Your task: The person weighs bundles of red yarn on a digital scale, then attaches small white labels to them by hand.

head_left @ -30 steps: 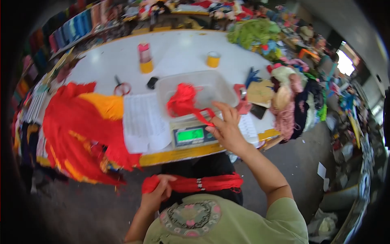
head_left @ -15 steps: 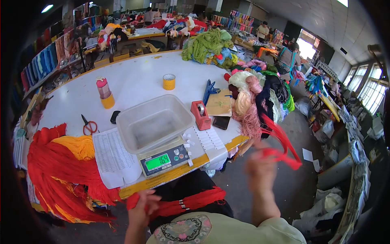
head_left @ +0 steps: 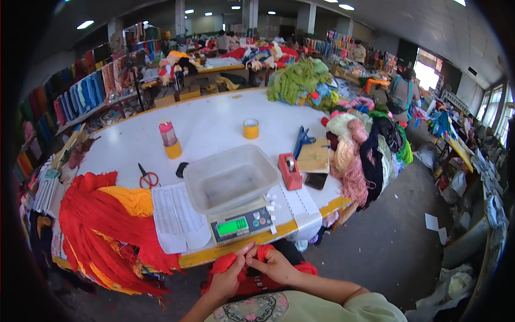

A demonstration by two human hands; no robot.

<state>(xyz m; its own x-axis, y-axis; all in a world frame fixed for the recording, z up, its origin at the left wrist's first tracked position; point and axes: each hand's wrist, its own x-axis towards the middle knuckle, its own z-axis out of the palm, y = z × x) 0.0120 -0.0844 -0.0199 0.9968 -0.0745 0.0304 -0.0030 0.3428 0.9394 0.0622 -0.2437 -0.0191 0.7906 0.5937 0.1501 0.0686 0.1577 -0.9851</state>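
Red yarn [head_left: 225,263] is gripped in my left hand [head_left: 228,279], close to the table's front edge. My right hand [head_left: 274,266] has its fingers closed on another part of this red yarn, and the two hands meet at the fingertips. More of the red yarn [head_left: 306,268] lies across my lap below them, with small white tags on it. Just beyond my hands stands a digital scale [head_left: 263,219] with a green display reading 0.0. A translucent plastic tub [head_left: 196,190] rests on the scale.
Red yarn hanks [head_left: 102,220] with a yellow hank [head_left: 134,199] drape over the table's left edge, beside a written sheet [head_left: 177,225] and scissors [head_left: 148,178]. A red tape dispenser [head_left: 290,173], a phone [head_left: 316,181] and mixed yarn [head_left: 357,161] are at right. A person [head_left: 403,96] sits beyond.
My right hand has come in from the far right with its red strands to meet my left hand. The scale's reading went from 16.4 to 0.0. The view has shifted.
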